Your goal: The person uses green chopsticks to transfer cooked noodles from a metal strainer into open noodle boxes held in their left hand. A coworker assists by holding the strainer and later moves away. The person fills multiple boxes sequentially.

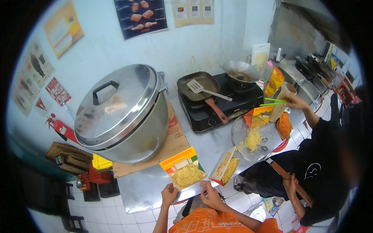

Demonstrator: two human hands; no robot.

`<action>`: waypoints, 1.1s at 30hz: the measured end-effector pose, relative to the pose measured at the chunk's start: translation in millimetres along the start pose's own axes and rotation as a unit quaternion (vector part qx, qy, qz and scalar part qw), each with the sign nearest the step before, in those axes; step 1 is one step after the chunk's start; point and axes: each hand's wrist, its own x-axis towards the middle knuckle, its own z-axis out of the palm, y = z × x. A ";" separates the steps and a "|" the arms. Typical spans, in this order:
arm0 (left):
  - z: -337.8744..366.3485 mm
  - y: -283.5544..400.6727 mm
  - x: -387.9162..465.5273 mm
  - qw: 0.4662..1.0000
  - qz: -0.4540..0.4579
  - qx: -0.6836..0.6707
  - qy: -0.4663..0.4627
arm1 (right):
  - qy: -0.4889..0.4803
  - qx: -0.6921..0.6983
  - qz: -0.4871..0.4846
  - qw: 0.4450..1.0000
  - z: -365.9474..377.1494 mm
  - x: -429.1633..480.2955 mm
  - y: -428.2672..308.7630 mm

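Observation:
An open cardboard food box with cooked yellow noodles lies at the front edge of the steel counter. My left hand is at its lower left corner, thumb and fingers close together. My right hand is by its lower right corner with fingers bent; whether either hand grips the box cannot be told. Right of it stands a second open box with noodles. Farther right, a co-worker's hand holds a wire strainer with noodles by its wooden handle over a third open box; the other hand holds green chopsticks.
A large lidded metal pot stands on flattened cardboard at the left. Behind are a black gas stove, a square pan with a slotted turner, and a wok. The co-worker in black stands close at the right.

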 end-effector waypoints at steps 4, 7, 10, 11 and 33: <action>-9.1 -1.4 4.3 0.998 -0.024 -0.015 -0.051 | 0.115 0.061 0.075 0.989 26.4 22.9 22.7; -12.7 2.3 6.9 0.996 -0.034 -0.029 -0.079 | 0.135 0.196 0.029 0.971 40.4 29.3 22.1; -17.4 10.4 8.0 0.995 -0.019 0.012 -0.100 | 0.087 0.273 -0.012 0.958 44.2 28.7 5.4; -19.6 13.3 7.9 0.994 -0.016 0.028 -0.104 | 0.078 0.224 -0.032 0.971 43.7 28.9 -1.9; -62.2 -17.2 7.4 0.969 -0.122 -0.185 -0.109 | 0.314 -0.200 0.169 0.913 -44.3 -26.0 66.7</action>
